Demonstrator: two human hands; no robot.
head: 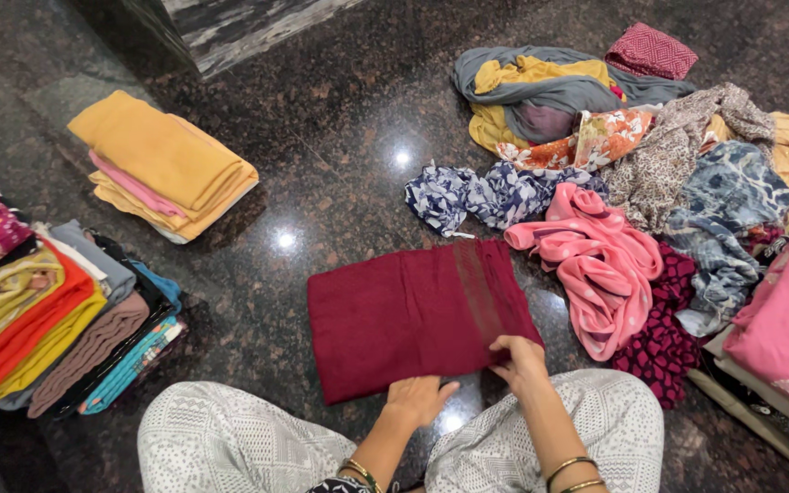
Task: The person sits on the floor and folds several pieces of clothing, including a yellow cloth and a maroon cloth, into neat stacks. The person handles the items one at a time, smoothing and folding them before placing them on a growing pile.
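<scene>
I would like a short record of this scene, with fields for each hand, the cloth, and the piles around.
left hand: flat on the near edge of the maroon cloth
right hand: fingers on the cloth's near right edge
maroon cloth: folded rectangle on the dark floor
folded stacks: yellow stack; mixed stack
loose pile: unfolded garments beside the cloth
</scene>
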